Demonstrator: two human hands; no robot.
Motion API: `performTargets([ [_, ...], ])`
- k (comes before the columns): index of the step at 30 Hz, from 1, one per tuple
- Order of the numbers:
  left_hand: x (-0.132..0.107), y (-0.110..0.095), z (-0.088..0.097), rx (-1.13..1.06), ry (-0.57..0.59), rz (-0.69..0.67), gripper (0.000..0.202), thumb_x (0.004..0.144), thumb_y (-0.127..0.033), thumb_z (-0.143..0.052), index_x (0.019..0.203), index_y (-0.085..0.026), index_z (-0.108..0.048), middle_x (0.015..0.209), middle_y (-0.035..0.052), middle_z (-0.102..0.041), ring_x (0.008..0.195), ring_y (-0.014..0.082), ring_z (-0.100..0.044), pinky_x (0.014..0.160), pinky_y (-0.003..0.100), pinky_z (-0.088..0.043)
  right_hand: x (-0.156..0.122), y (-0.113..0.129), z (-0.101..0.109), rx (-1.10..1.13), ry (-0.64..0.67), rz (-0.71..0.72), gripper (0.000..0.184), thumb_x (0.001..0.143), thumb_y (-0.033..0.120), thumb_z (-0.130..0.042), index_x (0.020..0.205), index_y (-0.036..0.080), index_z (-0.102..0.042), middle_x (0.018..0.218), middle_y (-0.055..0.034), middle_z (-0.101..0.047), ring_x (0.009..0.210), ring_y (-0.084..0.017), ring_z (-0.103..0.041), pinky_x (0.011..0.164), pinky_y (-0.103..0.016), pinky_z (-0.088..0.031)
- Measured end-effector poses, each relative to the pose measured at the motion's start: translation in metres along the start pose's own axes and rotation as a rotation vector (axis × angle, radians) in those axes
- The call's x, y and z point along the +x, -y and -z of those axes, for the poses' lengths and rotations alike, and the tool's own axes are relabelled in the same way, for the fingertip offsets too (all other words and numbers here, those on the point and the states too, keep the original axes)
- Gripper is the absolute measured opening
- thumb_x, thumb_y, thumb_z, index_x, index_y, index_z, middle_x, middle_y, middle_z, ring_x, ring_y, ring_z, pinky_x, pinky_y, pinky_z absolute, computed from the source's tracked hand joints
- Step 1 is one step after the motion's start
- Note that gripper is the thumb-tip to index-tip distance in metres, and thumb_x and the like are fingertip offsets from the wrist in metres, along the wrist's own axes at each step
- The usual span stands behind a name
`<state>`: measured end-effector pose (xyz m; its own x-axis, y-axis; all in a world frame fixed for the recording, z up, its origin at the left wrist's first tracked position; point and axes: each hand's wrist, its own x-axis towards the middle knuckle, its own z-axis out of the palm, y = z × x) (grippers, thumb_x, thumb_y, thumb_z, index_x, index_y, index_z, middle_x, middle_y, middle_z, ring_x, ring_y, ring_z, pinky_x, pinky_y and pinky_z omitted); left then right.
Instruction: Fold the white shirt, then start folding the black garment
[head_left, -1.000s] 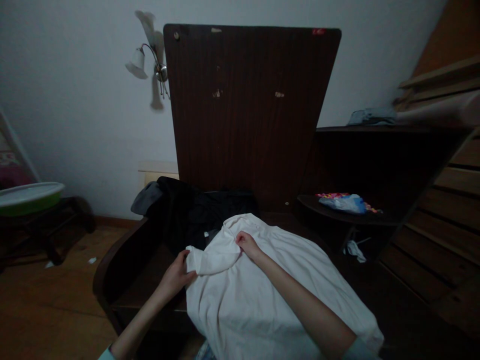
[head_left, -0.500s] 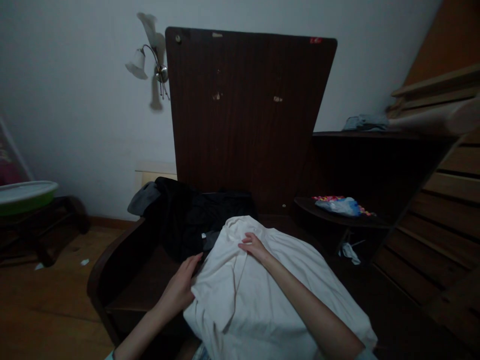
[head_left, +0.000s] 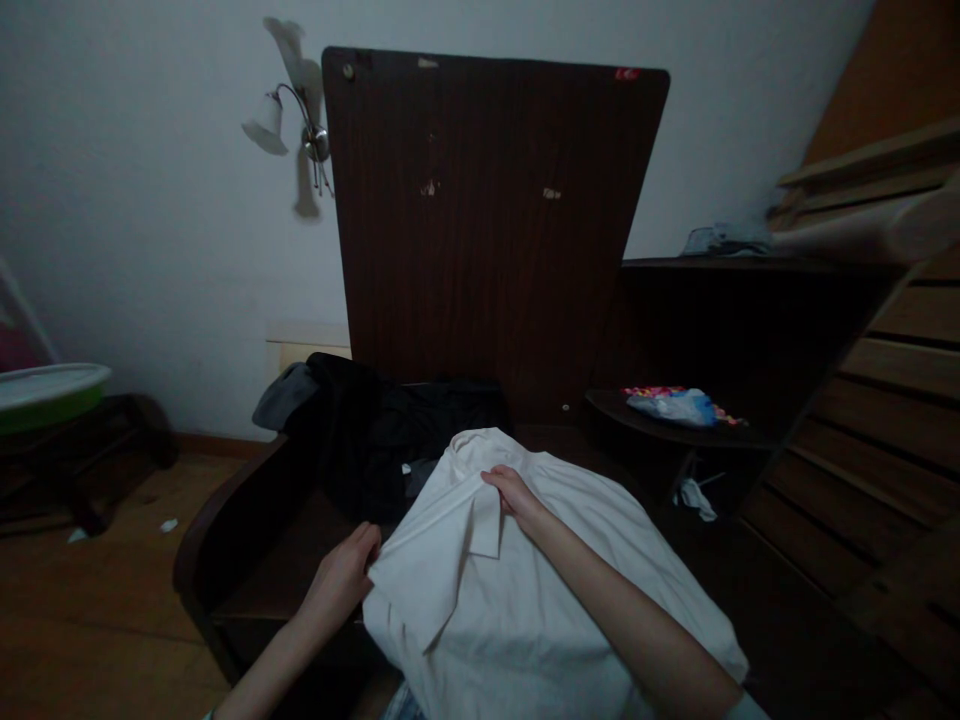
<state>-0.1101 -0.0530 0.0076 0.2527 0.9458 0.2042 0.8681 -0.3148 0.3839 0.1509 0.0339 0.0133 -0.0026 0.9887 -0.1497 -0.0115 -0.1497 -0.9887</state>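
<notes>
A white shirt (head_left: 555, 590) lies spread before me, its collar end pointing away and one sleeve folded over the body. My right hand (head_left: 512, 492) pinches the cloth a little below the collar, drawing up a ridge. At the shirt's left edge my left hand (head_left: 346, 568) is closed on the fabric, with the fingertips partly hidden. Between the two hands the cloth is pulled into a taut line. Just beyond the collar, dark clothes (head_left: 405, 430) are heaped on the dark wooden seat (head_left: 262, 570).
A tall dark board (head_left: 487, 220) stands behind the seat. At right, a shelf (head_left: 600, 400) holds a plastic bag (head_left: 675, 406); wooden slats (head_left: 885, 400) rise farther right. A green basin (head_left: 52, 400) sits on a low stool (head_left: 135, 420) at left. A lamp (head_left: 300, 130) hangs on the wall.
Both hands have closed on the shirt where their fingers were looser before. The left hand has shifted slightly left and down, and the cloth between the hands is now lifted and stretched.
</notes>
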Motion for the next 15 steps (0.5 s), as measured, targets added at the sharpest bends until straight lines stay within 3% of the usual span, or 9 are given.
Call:
performTargets([
  [3, 0.0, -0.001, 0.001, 0.018, 0.021, -0.001, 0.012, 0.068, -0.012, -0.04, 0.063, -0.021, -0.035, 0.072, 0.0, -0.047, 0.064, 0.0144, -0.049, 0.056, 0.023, -0.032, -0.004, -0.012, -0.002, -0.053, -0.021, -0.002, 0.033, 0.058, 0.033, -0.068, 0.079, 0.021, -0.046, 0.057, 0.0042, -0.054, 0.05, -0.013, -0.052, 0.041, -0.021, -0.036],
  [6, 0.001, -0.003, 0.002, 0.008, 0.034, -0.004, 0.012, 0.068, -0.012, -0.04, 0.064, -0.021, -0.034, 0.071, -0.0002, -0.047, 0.065, 0.0146, -0.049, 0.056, 0.023, -0.032, -0.011, -0.023, -0.001, -0.076, 0.049, 0.085, 0.045, 0.05, 0.025, -0.073, 0.086, 0.021, -0.047, 0.072, 0.001, -0.061, 0.062, -0.015, -0.058, 0.049, -0.024, -0.042],
  [11, 0.001, -0.003, 0.0, 0.005, 0.029, -0.006, 0.012, 0.069, -0.01, -0.041, 0.066, -0.021, -0.035, 0.071, -0.0008, -0.047, 0.065, 0.0139, -0.05, 0.056, 0.022, -0.032, -0.014, -0.014, 0.013, -0.052, 0.102, 0.159, 0.035, 0.062, 0.032, -0.063, 0.093, 0.021, -0.051, 0.066, 0.0033, -0.058, 0.056, -0.013, -0.055, 0.05, -0.023, -0.04],
  [15, 0.002, -0.004, -0.005, 0.027, 0.018, -0.051, 0.013, 0.07, -0.008, -0.04, 0.07, -0.021, -0.04, 0.075, 0.0, -0.048, 0.069, 0.0142, -0.05, 0.061, 0.022, -0.036, -0.008, 0.011, 0.031, -0.411, -0.008, 0.288, 0.018, 0.065, 0.03, -0.061, 0.079, 0.02, -0.06, 0.054, 0.0042, -0.052, 0.052, -0.013, -0.051, 0.049, -0.022, -0.034],
])
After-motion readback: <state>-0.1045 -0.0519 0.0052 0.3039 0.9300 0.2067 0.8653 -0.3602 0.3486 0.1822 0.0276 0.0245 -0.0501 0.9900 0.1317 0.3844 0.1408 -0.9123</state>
